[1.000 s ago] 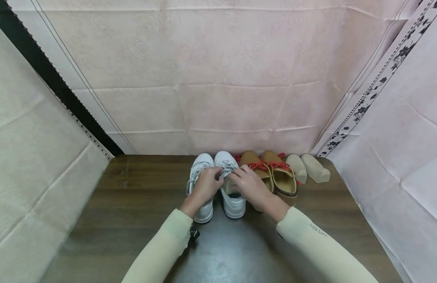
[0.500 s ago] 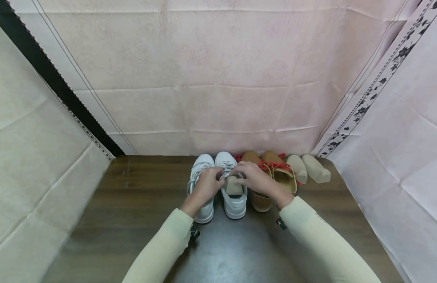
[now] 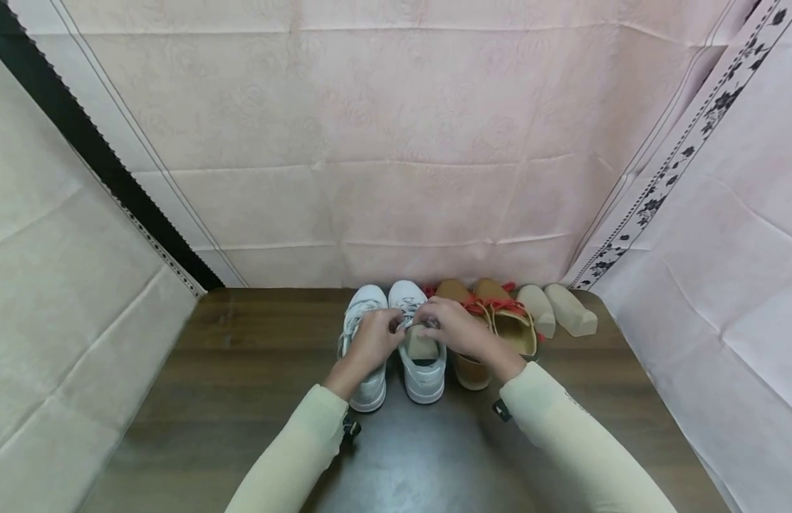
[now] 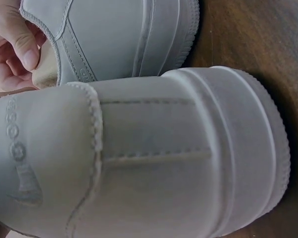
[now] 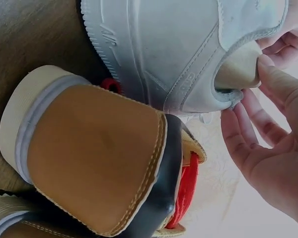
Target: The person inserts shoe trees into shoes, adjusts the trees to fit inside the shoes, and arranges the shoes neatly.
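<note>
A pair of white sneakers stands side by side, toes away from me. Inside the right-hand sneaker (image 3: 424,381) a beige toe-shaped shoe insert (image 3: 422,345) shows in the opening, with a dark gap behind it. My left hand (image 3: 372,340) reaches over the left-hand sneaker (image 3: 369,394), its curled fingers gripping the other one's collar. From the other side my right hand (image 3: 459,328) holds that sneaker at the opening. In the right wrist view its thumb (image 5: 274,74) touches the insert (image 5: 240,69), while its fingers (image 5: 233,131) meet the tongue edge.
Brown shoes (image 3: 516,335) with red laces stand close beside the right-hand sneaker. Two more beige inserts (image 3: 572,311) lie farther right. Pale cloth (image 3: 396,178) hangs behind the row and along both sides of the wooden surface (image 3: 255,399).
My right hand has drawn back slightly off the opening, uncovering the insert. The insert now sits farther forward in the sneaker. My left hand stays at the collar.
</note>
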{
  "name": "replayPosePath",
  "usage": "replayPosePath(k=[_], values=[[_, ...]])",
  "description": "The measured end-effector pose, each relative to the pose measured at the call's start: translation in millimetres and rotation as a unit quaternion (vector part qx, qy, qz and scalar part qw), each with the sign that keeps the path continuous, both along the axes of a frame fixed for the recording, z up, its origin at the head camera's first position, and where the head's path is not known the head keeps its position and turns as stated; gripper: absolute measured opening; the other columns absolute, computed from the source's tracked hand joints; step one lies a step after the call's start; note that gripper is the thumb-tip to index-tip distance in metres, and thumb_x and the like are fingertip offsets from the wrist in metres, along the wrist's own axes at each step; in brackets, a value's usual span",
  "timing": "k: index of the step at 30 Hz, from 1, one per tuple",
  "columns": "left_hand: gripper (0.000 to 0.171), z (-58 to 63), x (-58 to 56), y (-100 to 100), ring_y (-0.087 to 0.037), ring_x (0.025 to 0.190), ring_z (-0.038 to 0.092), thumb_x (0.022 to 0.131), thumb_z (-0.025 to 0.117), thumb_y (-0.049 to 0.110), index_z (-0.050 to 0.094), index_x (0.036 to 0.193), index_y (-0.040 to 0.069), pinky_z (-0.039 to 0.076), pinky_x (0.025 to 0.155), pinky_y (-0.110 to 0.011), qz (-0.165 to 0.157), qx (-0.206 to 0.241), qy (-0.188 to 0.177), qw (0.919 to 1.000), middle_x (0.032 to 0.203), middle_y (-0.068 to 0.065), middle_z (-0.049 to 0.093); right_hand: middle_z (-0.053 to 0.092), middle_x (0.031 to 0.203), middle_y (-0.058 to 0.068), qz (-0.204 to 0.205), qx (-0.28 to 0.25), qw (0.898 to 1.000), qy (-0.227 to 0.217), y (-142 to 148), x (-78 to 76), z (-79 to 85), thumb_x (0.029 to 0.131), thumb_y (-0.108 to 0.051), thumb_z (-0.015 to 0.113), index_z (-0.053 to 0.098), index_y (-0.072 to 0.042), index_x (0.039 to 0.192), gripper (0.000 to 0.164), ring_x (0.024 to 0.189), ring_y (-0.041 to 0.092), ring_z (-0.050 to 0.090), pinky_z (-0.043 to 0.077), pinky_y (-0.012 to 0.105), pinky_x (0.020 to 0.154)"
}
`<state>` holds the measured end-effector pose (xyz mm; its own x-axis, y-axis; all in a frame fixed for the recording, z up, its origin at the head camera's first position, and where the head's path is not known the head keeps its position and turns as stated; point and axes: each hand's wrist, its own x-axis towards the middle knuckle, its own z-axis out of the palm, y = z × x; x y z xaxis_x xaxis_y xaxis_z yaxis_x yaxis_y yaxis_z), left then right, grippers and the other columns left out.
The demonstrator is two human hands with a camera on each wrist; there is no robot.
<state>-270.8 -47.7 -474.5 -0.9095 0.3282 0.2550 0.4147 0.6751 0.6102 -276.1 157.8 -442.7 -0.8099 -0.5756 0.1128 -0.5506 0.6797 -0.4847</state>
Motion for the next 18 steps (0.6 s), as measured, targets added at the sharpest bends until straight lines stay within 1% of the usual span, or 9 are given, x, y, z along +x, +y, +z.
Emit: replayPosePath(k=[3, 8, 13, 18], values=[[0.005, -0.5, 0.6, -0.2, -0.013, 0.071, 0.056, 0.09, 0.075, 0.005, 0.075, 0.091, 0.01, 0.05, 0.063, -0.027, -0.001, 0.004, 0.002, 1.0, 0.078, 0.002, 0.066, 0.068, 0.109, 0.002, -0.005, 0.002, 1.0, -0.008, -0.9, 0.0, -0.6, 0.093, -0.018, 0.078, 0.074, -0.014, 0.112, 0.02, 0.1, 0.017, 0.063, 0.057, 0.037, 0.089], [0.007, -1.6, 1.0, -0.5, -0.013, 0.072, 0.056, 0.089, 0.075, 0.003, 0.074, 0.09, 0.01, 0.05, 0.063, -0.028, 0.001, 0.007, 0.003, 1.0, 0.078, 0.002, 0.066, 0.068, 0.109, 0.002, -0.014, -0.001, 1.0, -0.011, -2.4, -0.6, -1.3, 0.091, -0.018, 0.08, 0.072, -0.013, 0.113, 0.024, 0.101, 0.016, 0.065, 0.058, 0.036, 0.089], [0.008, -2.9, -0.1, -0.5, -0.012, 0.072, 0.057, 0.089, 0.075, 0.003, 0.074, 0.091, 0.011, 0.051, 0.063, -0.027, 0.001, 0.004, 0.002, 1.0, 0.079, 0.002, 0.067, 0.069, 0.11, 0.005, -0.019, 0.004, 1.0, 0.004, -5.5, 0.6, -1.9, 0.089, -0.017, 0.082, 0.071, -0.009, 0.115, 0.029, 0.102, 0.02, 0.065, 0.058, 0.039, 0.092], [0.006, -2.3, -1.4, 0.8, -0.011, 0.071, 0.058, 0.089, 0.075, 0.004, 0.074, 0.091, 0.009, 0.052, 0.064, -0.027, 0.001, -0.003, 0.016, 0.9999, 0.077, 0.001, 0.068, 0.068, 0.112, 0.005, -0.029, 0.026, 0.999, 0.026, -7.2, 1.7, -4.5, 0.089, -0.021, 0.081, 0.072, -0.012, 0.116, 0.03, 0.103, 0.021, 0.062, 0.056, 0.04, 0.095]])
